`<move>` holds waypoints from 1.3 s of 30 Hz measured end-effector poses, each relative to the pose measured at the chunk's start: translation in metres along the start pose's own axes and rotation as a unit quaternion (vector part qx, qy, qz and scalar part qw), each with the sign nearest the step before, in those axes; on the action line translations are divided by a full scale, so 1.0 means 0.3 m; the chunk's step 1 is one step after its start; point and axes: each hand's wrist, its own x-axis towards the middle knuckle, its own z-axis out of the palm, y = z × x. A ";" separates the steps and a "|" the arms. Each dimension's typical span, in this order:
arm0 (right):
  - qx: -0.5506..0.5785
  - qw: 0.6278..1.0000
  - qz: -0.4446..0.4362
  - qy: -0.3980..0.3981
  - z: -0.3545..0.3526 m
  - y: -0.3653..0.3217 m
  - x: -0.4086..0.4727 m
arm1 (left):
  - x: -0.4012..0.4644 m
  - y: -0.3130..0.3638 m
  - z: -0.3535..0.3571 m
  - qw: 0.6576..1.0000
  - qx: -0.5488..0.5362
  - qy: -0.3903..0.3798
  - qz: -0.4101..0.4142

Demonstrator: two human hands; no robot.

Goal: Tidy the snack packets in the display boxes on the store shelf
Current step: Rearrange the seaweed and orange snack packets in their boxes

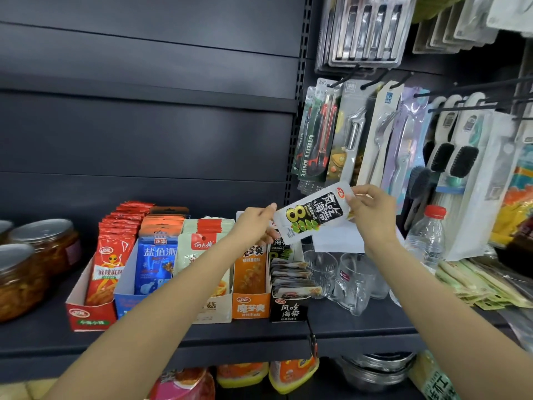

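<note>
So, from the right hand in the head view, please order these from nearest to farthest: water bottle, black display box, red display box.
From the right hand:
1. Water bottle, just to its right.
2. Black display box, below-left.
3. Red display box, far left.

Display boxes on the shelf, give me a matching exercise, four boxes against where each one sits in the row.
Things:
1. red display box
2. blue display box
3. orange display box
4. black display box

Places:
A. far right, next to the glass mugs
B. far left, nearest the jars
C. directly left of the black one
D. directly right of the red one

Pairs: 1-B, 2-D, 3-C, 4-A
</note>
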 end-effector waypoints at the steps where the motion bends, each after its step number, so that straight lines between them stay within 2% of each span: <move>1: 0.011 1.000 0.004 -0.005 0.002 -0.003 -0.012 | -0.014 0.006 -0.011 0.996 -0.077 -0.006 -0.039; 4: 0.024 0.999 -0.018 -0.033 -0.001 -0.013 -0.045 | -0.037 0.007 -0.043 0.975 -0.209 0.005 -0.079; 8: -0.035 0.996 -0.055 -0.055 -0.021 -0.026 -0.069 | -0.078 -0.002 -0.070 0.972 -0.232 0.009 -0.049; 11: 0.006 0.996 0.003 -0.094 -0.034 -0.029 -0.086 | -0.108 -0.012 -0.091 0.967 -0.255 0.008 -0.016; 13: 0.087 0.988 0.059 -0.114 -0.036 -0.032 -0.098 | -0.128 -0.017 -0.091 0.974 -0.225 0.015 0.015; 15: 0.136 0.979 0.092 -0.117 -0.040 -0.031 -0.110 | -0.152 -0.020 -0.085 0.989 -0.130 0.040 0.058; 17: 0.126 0.980 0.080 -0.134 -0.050 -0.017 -0.123 | -0.175 -0.029 -0.080 0.990 -0.069 0.055 0.106; 21: 0.087 0.978 0.044 -0.184 -0.073 0.006 -0.150 | -0.201 -0.048 -0.082 0.985 -0.016 0.046 0.163; 26: 0.066 0.978 0.000 -0.196 -0.085 0.012 -0.166 | -0.213 -0.061 -0.093 0.985 -0.027 0.029 0.170; 32: 0.058 0.978 -0.001 -0.200 -0.081 -0.009 -0.165 | -0.214 -0.055 -0.104 0.986 -0.062 0.033 0.152; 36: 0.065 0.977 0.011 -0.204 -0.083 -0.037 -0.164 | -0.204 -0.058 -0.109 0.984 -0.164 0.009 0.075; 39: -0.018 0.979 -0.072 -0.191 -0.074 -0.053 -0.159 | -0.192 -0.062 -0.107 0.975 -0.219 -0.018 0.024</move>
